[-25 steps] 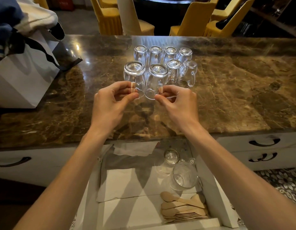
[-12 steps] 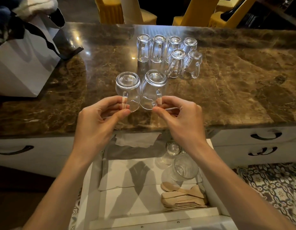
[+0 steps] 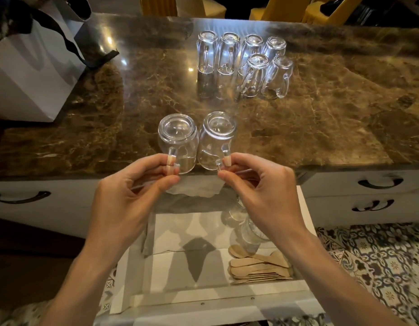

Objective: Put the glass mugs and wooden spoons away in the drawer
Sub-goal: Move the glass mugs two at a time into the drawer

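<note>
My left hand (image 3: 131, 196) pinches the handle of an upside-down glass mug (image 3: 178, 137). My right hand (image 3: 260, 191) pinches the handle of a second inverted glass mug (image 3: 215, 140). Both mugs are at the marble counter's (image 3: 333, 128) front edge, side by side, above the open drawer (image 3: 203, 300). Several more inverted mugs (image 3: 243, 60) stand in a cluster further back. Inside the drawer, glass mugs (image 3: 248, 229) sit at the right, partly hidden by my right wrist, with a pile of wooden spoons (image 3: 258, 267) in front of them.
A white paper bag (image 3: 32, 74) with black handles stands on the counter's left. Paper sheets (image 3: 187, 231) line the drawer. Shut drawers with dark handles (image 3: 380, 182) flank the open one. Yellow chairs (image 3: 286, 8) stand beyond the counter. Patterned tiles cover the floor at right.
Both hands have drawn the two held mugs away from the cluster toward the counter's front edge, over the open drawer.
</note>
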`<state>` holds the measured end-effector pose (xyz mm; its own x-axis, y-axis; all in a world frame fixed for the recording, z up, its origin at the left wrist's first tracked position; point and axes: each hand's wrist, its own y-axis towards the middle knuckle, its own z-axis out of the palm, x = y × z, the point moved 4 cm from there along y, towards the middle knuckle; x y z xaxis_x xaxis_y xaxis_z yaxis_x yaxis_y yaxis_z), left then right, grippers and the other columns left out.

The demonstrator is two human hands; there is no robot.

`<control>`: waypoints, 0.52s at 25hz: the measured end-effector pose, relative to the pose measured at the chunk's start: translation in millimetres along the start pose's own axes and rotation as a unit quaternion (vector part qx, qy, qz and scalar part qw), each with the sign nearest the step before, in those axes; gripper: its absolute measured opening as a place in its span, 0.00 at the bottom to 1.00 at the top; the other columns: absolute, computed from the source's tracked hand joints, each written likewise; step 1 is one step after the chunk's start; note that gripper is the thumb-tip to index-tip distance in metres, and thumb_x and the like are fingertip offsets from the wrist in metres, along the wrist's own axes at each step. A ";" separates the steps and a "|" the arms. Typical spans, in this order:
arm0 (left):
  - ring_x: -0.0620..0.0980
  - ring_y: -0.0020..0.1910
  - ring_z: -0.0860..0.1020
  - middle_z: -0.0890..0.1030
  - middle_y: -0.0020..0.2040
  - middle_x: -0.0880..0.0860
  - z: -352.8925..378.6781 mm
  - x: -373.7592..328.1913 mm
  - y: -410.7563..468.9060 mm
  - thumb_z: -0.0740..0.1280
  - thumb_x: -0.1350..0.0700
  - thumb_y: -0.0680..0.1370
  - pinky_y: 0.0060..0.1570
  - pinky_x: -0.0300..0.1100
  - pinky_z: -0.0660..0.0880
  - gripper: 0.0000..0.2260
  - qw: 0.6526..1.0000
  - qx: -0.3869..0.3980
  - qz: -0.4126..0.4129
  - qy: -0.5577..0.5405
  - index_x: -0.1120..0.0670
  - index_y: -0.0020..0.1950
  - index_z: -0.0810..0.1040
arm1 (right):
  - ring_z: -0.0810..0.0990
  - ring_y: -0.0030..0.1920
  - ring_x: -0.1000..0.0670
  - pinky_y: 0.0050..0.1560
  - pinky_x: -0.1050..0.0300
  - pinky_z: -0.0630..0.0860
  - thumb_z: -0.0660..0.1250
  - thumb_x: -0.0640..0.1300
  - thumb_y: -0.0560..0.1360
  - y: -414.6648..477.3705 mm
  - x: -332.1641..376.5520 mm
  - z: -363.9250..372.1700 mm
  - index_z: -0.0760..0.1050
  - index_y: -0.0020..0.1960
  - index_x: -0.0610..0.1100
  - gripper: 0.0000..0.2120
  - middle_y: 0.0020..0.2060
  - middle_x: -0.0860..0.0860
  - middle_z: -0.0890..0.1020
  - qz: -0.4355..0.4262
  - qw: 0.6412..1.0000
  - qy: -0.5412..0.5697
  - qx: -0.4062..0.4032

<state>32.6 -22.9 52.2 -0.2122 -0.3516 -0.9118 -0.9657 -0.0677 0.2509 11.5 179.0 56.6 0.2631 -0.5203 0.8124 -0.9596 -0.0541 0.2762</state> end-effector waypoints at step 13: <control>0.44 0.41 0.83 0.85 0.41 0.49 -4.0 28.4 -76.0 0.74 0.58 0.61 0.44 0.30 0.77 0.16 0.985 0.029 -0.154 -0.075 0.42 0.46 0.84 | 0.81 0.40 0.63 0.41 0.74 0.75 0.76 0.41 0.67 -70.8 -25.2 20.4 0.82 0.46 0.43 0.08 0.37 0.55 0.84 0.006 0.996 0.023 0.089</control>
<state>100.6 -31.5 8.6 0.0775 -0.1805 -0.9805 -0.9936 -0.0949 -0.0610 70.7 178.5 6.1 0.2522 -0.4821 0.8391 -0.9641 -0.1998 0.1750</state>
